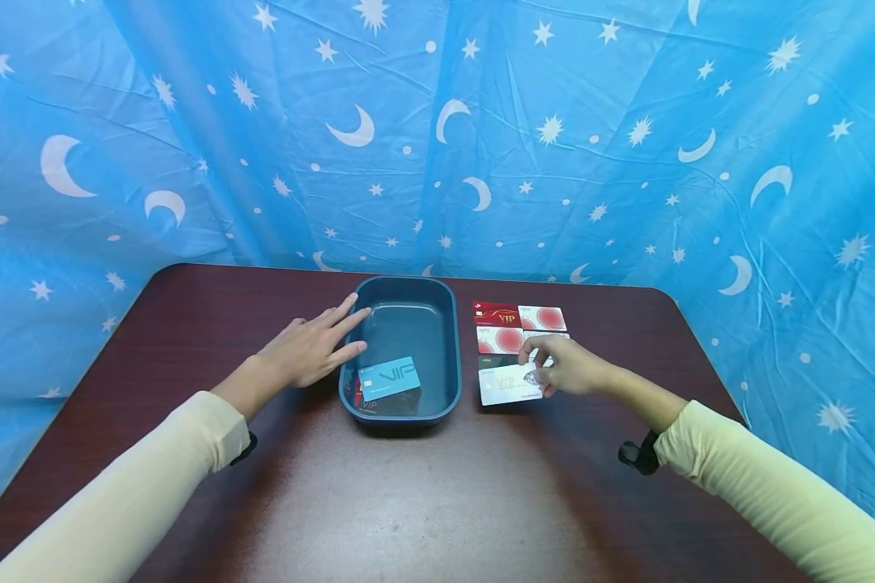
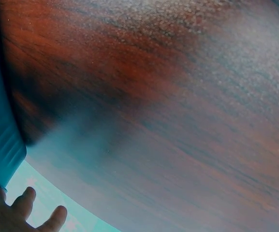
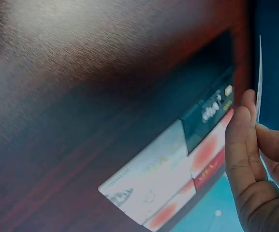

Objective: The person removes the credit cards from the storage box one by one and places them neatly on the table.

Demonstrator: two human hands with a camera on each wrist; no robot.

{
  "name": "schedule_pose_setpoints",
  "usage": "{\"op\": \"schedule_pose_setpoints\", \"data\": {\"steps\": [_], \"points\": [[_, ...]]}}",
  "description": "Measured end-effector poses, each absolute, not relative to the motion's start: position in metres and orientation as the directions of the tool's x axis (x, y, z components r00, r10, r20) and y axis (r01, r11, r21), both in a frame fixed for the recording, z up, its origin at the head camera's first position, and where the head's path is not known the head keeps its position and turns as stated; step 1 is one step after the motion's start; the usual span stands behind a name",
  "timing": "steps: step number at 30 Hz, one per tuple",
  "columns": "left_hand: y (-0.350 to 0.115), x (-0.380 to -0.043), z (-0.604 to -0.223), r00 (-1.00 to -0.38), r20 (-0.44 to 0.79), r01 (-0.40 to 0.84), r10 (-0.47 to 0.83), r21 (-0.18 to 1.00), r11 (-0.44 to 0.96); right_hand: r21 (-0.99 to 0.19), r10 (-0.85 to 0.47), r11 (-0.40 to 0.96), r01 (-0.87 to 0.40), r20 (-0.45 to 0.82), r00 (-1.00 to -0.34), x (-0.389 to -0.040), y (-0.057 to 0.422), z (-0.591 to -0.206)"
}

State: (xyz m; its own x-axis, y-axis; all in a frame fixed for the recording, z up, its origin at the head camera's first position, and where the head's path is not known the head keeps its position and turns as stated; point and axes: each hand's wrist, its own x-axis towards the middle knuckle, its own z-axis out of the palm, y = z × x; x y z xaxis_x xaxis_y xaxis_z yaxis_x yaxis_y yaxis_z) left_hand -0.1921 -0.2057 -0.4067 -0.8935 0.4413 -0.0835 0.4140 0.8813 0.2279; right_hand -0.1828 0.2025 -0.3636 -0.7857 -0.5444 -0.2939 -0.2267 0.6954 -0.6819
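My right hand (image 1: 570, 364) pinches a white VIP card (image 1: 506, 384) by its right end, thumb against fingers. In the right wrist view this card shows edge-on, raised off the table. Below it lie a dark green card (image 3: 209, 113) and a white card (image 3: 149, 169). Straight, spread fingers of my left hand (image 1: 308, 346) touch the left rim of a dark blue tray (image 1: 452, 348), holding nothing. Inside the tray's near end, a light blue VIP card (image 1: 390, 378) overlaps a dark VIP card (image 1: 401, 403) and a bit of red.
Behind the held card, a red VIP card (image 1: 494, 313) and two white cards with red circles, one of them this card (image 1: 543, 318), lie in neat rows. Everything stands on a dark brown table (image 1: 423, 502). A blue curtain (image 1: 408, 146) with moons and stars hangs behind.
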Motion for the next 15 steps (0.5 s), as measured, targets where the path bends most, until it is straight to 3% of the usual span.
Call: {"op": "schedule_pose_setpoints", "data": {"steps": [15], "points": [[-0.206,-0.192,-0.408,-0.892,-0.078,0.419,0.445,0.228,0.879,-0.712,-0.549,0.677,-0.186,-0.321,-0.772,-0.176,0.208,-0.387]]}}
